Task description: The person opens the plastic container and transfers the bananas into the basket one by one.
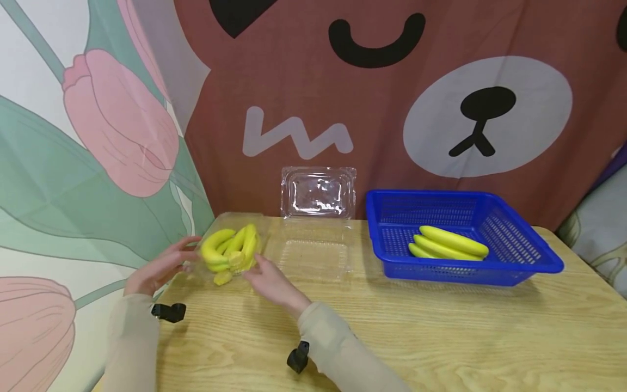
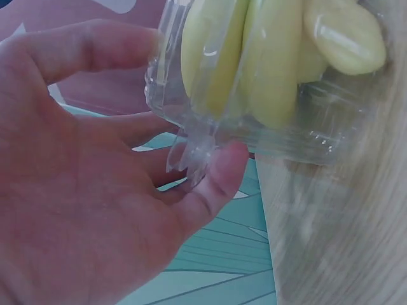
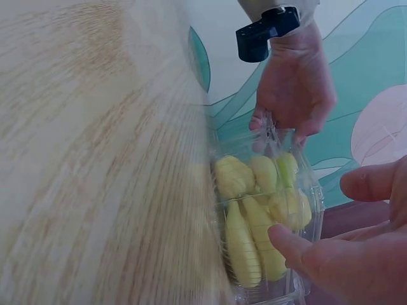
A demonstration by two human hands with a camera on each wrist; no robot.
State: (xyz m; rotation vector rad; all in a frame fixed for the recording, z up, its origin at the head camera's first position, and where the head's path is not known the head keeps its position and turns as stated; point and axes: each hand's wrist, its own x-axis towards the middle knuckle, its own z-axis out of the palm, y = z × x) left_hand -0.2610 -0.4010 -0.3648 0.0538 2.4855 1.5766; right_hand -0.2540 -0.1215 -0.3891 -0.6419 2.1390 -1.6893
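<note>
A light wooden worktop (image 1: 441, 337) with a visible grain is seen. A blue plastic basket (image 1: 534, 256) with mesh walls is set on it, and yellow bananas (image 1: 450, 243) are held inside the basket. Just to the left of the basket, an open clear plastic clamshell box (image 1: 315, 256) is laid, its lid (image 1: 318, 191) raised at the back. Further left of the basket, near the worktop's edge, a closed clear container (image 1: 259, 231) filled with a bunch of bananas (image 1: 230, 249) is placed.
</note>
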